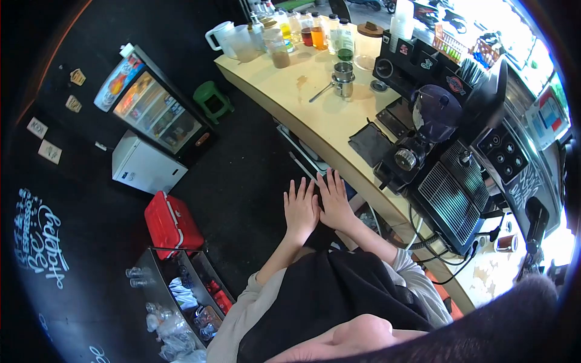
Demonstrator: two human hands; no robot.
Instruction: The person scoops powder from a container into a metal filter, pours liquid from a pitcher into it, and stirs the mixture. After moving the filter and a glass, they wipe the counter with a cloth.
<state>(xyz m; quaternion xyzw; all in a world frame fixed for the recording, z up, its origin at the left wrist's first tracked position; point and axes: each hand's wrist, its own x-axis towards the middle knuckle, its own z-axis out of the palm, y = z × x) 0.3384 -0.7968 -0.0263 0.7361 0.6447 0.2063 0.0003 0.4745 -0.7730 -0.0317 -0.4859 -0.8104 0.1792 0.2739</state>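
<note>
My left hand (pixel 301 209) is held out in front of my black apron (pixel 327 290), back upward and fingers stretched apart. Beside it, my right hand (pixel 336 202) is posed the same way, its fingers spread. The two hands meet or nearly meet at the thumbs, and neither holds anything. Both hover above the dark floor (pixel 242 175), just left of the pale yellow counter (pixel 339 130). A shelf or drawer with a metal edge (pixel 301 148) under the counter lies just beyond my fingertips.
On the counter stand an espresso machine (pixel 451 199), a coffee grinder (pixel 433 115), a metal drip filter (pixel 344 81), a plastic pitcher (pixel 223 37) and several bottles. To the left are a green stool (pixel 212 101), a drinks fridge (pixel 158 112), a white mini fridge (pixel 145 163) and a red cooler (pixel 172 224).
</note>
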